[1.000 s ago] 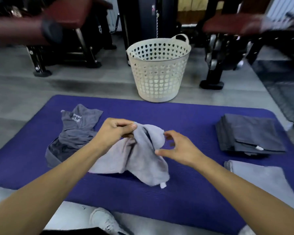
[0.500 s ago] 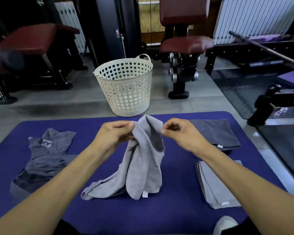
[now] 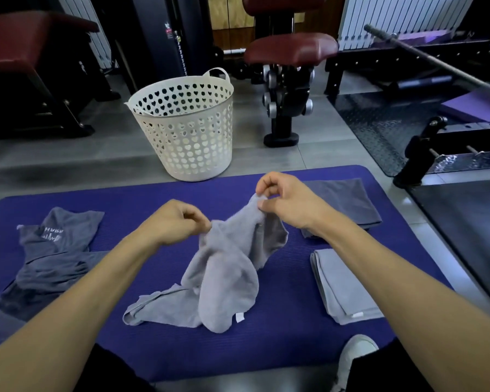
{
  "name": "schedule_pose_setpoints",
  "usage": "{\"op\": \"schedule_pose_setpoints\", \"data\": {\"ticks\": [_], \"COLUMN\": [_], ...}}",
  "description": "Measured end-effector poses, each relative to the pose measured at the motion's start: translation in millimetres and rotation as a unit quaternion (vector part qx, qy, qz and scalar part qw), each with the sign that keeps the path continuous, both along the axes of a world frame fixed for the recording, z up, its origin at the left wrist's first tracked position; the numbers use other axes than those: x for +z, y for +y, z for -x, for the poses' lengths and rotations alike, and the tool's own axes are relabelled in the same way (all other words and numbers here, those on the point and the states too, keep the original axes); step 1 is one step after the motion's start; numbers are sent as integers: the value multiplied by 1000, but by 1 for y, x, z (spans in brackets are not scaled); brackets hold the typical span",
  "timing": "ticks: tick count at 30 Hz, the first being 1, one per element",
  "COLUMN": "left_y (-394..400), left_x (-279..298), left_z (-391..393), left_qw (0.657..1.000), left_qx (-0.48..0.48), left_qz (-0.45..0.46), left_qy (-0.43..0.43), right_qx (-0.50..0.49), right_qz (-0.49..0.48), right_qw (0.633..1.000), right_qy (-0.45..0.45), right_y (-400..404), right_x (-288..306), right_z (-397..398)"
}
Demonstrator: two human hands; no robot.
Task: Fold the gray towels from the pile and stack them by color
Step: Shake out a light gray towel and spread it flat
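Left hand (image 3: 172, 222), right hand (image 3: 287, 200) pinch light gray towel (image 3: 227, 278) (fingertips partly buried in folds).

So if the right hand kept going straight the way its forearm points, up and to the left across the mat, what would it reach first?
Probably the white laundry basket: the right hand, pinching the light gray towel, aims over bare purple mat toward it. Depth is uncertain.

Light gray towel (image 3: 224, 278); purple ribbed mat (image 3: 153, 199); cream basket (image 3: 187, 131), heart-shaped holes.
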State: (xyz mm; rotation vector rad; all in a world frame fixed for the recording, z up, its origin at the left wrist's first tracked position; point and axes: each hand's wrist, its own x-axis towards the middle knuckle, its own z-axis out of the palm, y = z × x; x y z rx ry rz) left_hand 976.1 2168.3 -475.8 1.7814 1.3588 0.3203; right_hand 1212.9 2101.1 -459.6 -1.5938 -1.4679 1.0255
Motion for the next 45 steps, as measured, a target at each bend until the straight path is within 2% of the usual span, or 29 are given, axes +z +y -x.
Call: {"op": "schedule_pose_setpoints", "data": {"ticks": [2, 5, 9, 11, 13, 16, 17, 19, 21, 22, 25, 28, 30, 33, 35, 36, 38, 40, 42, 45], "left_y": [-5, -18, -23, -22, -24, -22, -18, -6, -1, -3, -18, -26, -25, -23, -17, -14, -7, -6, -6, -7], "left_x": [-4, -2, 1, 6, 16, 23, 21, 13, 8, 7, 10, 16, 20, 26, 23, 19, 9, 2, -2, -6], "left_z": [-5, -26, -37, -33, -26, -14, -8, 3, 10, 10, -5, -22, -22, -10, -2, 1, 5, 6, 5, 3], "left_qw": [998, 988, 988, 990, 987, 984, 987, 996, 995, 991, 982, 983, 985, 984, 990, 995, 995, 988, 983, 983], "left_qx": [-60, -138, -109, -91, -92, -90, -80, -59, -87, -115, -184, -153, -115, -93, -81, -76, -81, -82, -81, -92], "left_qz": [-16, -24, -75, -58, -19, 24, 28, 22, 12, 13, 27, -29, -35, -1, 5, -6, -46, -72, -89, -101], "left_qy": [11, -69, -82, -95, -128, -152, -139, -58, 49, 70, -24, -98, -125, -150, -114, -70, 46, 113, 135, 125], "right_qx": [41, 66, 29, 44, 98, 162, 156, 114, 68, 58, 78, 90, 99, 126, 112, 93, 45, 17, 18, 15], "right_qz": [9, 5, -19, -2, 22, 64, 68, 50, 5, -15, -45, -58, -25, 68, 80, 65, 15, -23, -34, -27], "right_qw": [999, 998, 999, 998, 995, 972, 966, 962, 976, 983, 989, 989, 983, 946, 948, 957, 979, 992, 994, 990], "right_qy": [-10, 3, 17, 42, -8, -155, -192, -242, -205, -175, -117, -104, -153, -290, -289, -268, -198, -124, -104, -141], "right_y": [0, 0, -1, -5, -12, -20, -19, -17, -16, -16, -16, -14, -14, -17, -20, -20, -19, -19, -21, -22], "right_x": [3, 4, 4, 1, -7, -23, -26, -23, -14, -9, 0, 3, -1, -13, -15, -14, -6, 2, 5, 1], "right_z": [5, 14, 10, 3, -1, -3, -5, -10, -13, -12, 2, 9, 2, -15, -22, -24, -22, -17, -13, -16]}}
